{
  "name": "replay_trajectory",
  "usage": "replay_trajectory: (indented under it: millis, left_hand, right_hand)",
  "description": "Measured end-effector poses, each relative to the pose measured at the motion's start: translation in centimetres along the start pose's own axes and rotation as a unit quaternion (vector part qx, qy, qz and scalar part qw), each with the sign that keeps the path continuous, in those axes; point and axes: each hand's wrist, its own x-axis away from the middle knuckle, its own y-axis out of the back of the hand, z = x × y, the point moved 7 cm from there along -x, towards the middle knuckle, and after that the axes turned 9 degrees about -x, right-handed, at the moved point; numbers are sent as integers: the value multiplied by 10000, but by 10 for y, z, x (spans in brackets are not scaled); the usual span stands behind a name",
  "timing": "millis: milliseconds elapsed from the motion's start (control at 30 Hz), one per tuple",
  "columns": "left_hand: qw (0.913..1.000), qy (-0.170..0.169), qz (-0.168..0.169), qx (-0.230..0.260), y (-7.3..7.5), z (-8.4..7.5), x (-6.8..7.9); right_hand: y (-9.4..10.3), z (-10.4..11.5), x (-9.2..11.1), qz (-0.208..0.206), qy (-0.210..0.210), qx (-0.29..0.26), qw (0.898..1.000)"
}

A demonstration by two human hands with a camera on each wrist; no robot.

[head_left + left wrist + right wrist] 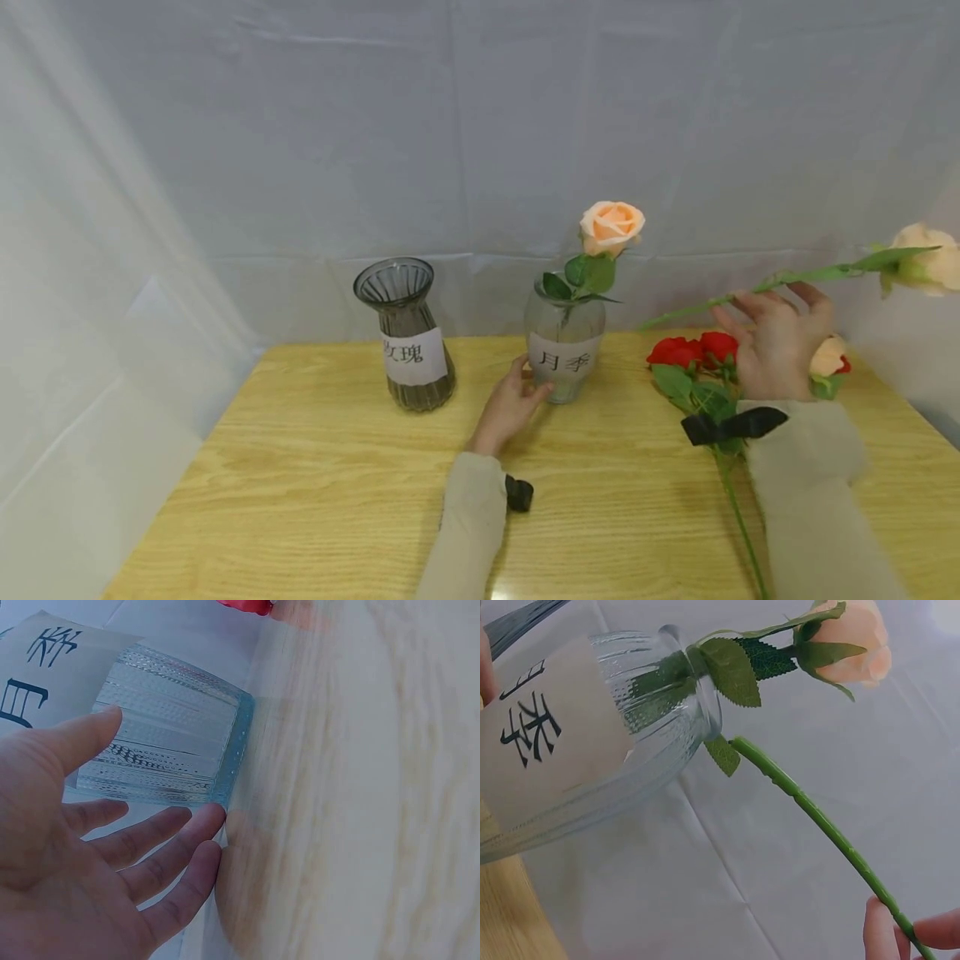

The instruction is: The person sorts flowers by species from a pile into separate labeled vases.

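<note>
A clear glass vase (564, 367) with a paper label holds one upright peach rose (612, 228). My left hand (513, 406) is at the vase's lower left side, thumb in front, fingers (161, 855) extended beside the base. Between thumb and fingers, my right hand (780, 346) pinches the green stem (817, 817) of a second peach rose (930, 260). That rose lies nearly level, its bloom off to the right. Its cut stem end points left toward the vase; in the right wrist view it overlaps a leaf just outside the rim.
A dark grey fluted vase (420, 392) with its own label stands to the left. Red roses (678, 352) lie on the wooden table (337, 500) under my right arm, with another peach bloom (827, 357) beside them. A pale cloth (337, 150) hangs behind.
</note>
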Motion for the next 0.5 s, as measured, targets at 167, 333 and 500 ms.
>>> replay_trajectory:
  millis: [167, 333, 500]
  left_hand:
    - [10000, 15, 17, -10, 0, 0, 0]
    - [10000, 29, 51, 24, 0, 0, 0]
    - [10000, 39, 52, 9, -1, 1, 0]
  right_hand:
    - [-2, -1, 0, -236, 348, 67, 9991]
    - [-4, -6, 1, -354, 303, 91, 9989]
    - [-12, -12, 3, -214, 256, 166, 9993]
